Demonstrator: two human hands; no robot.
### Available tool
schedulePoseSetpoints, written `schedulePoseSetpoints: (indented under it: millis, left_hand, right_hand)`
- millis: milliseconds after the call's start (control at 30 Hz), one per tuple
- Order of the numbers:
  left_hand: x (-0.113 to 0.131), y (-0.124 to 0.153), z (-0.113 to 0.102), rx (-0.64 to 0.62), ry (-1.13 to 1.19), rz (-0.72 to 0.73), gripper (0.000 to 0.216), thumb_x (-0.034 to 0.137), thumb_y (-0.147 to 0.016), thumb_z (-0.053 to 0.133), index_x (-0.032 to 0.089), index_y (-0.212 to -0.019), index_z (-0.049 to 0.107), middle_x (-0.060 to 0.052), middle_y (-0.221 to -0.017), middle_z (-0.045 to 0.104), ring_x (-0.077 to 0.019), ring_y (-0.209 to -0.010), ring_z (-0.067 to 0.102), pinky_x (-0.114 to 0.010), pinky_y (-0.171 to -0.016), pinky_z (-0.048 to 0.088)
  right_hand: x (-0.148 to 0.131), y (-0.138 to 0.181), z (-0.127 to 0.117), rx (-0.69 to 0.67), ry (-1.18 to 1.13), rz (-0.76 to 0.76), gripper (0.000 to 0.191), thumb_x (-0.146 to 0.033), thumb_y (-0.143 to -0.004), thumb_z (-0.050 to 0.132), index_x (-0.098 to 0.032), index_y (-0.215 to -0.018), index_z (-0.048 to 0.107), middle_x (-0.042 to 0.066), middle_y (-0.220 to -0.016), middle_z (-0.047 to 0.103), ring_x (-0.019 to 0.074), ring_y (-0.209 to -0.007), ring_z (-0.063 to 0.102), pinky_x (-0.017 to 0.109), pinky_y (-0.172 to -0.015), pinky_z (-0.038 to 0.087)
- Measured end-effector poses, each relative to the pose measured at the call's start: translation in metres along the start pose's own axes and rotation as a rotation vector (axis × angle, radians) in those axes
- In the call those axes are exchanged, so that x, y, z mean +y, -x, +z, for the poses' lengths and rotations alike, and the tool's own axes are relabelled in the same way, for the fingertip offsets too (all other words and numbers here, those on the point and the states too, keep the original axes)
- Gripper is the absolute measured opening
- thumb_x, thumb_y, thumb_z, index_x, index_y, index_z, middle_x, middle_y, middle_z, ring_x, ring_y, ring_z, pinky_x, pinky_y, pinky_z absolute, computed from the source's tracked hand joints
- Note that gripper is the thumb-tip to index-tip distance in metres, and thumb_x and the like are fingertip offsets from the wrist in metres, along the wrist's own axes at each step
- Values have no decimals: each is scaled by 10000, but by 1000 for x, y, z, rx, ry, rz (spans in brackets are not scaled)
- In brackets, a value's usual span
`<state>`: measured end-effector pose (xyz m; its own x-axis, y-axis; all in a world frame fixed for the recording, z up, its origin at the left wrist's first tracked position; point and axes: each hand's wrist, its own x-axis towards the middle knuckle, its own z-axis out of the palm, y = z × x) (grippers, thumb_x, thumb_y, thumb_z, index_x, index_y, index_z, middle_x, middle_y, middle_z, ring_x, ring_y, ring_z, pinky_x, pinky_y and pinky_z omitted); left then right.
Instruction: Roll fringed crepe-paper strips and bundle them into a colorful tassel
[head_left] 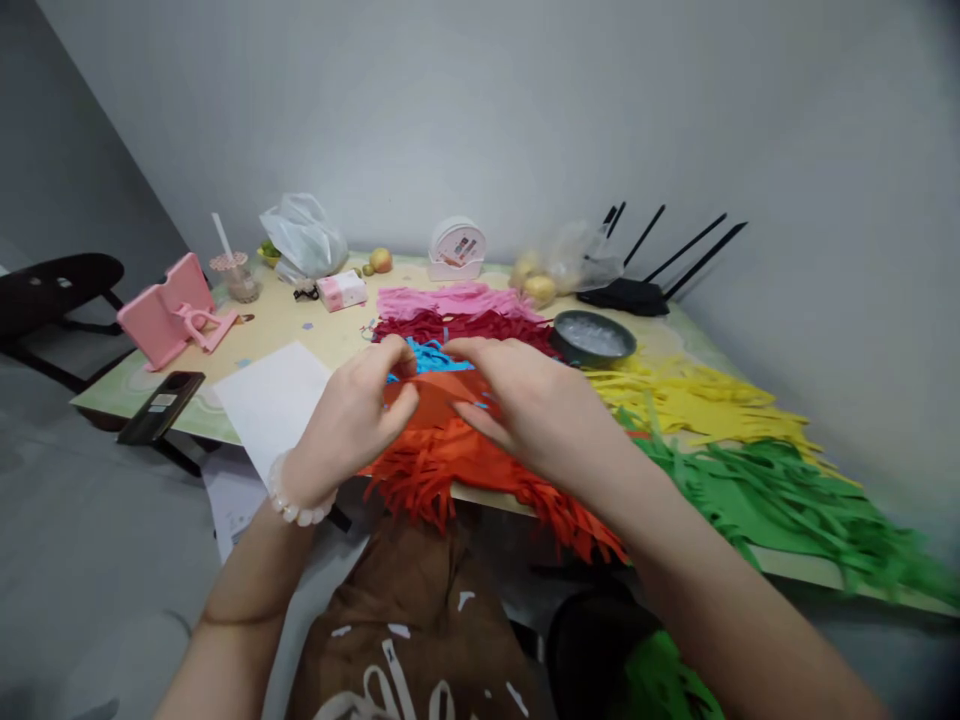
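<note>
My left hand, with a pale beaded bracelet at the wrist, is over the near edge of the table, thumb and bent fingers apart. Opposite it, my right hand has its thumb spread from the fingers. Neither appears to hold anything; whether the fingertips touch the material below is unclear. Between and beneath both hands lies orange fringed fabric, its strips drooping over the table edge. Bright blue strips show just beyond the fingertips. Behind them lie dark red fringe and pink fringe.
Yellow fringe and green fringe cover the right side, near a dark bowl and a black router. At left are white paper, a phone, a pink stand and a drink cup.
</note>
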<state>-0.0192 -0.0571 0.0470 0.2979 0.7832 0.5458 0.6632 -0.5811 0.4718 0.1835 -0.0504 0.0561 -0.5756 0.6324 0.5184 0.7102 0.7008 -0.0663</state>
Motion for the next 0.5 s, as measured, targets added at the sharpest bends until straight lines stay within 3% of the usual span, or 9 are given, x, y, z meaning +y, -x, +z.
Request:
schedulePoseSetpoints:
  millis: [100,233,400,500]
  left_hand:
    - [-2,-4,0,-38,48,30,156,100,-856,518,180,-971,587,-31,-904,675,-168,-843,634,-290,-764,469]
    - [-12,-13,-2,-140,184,13,132,194,-896,576,175,-973,681,-33,-892,720,-159,-817,652,-267,-741,478]
    - [-28,-22,-3,-198,341,-56,160,270,-911,578,157,-858,679,-26,-804,713,-138,-729,641,-239,-680,486]
    - [-33,-23,-1,-217,444,-125,191,334,-883,626,146,-864,659,-29,-798,694,-140,-715,630,-235,-648,492]
  right_hand:
    - [3,-3,-2,11,-55,23,115,-122,-897,591,-162,-994,639,75,-909,710,245,-828,656,312,-711,473]
    - [13,-7,-15,50,-336,96,78,-175,-901,563,-180,-912,640,34,-859,701,182,-746,638,257,-678,456]
    - [32,-6,-11,-115,-602,226,183,-322,-844,629,-163,-925,670,35,-836,701,199,-731,621,270,-659,473]
    - [39,2,3,-98,-846,345,243,-363,-853,620,-136,-913,684,56,-866,715,218,-752,641,296,-685,510]
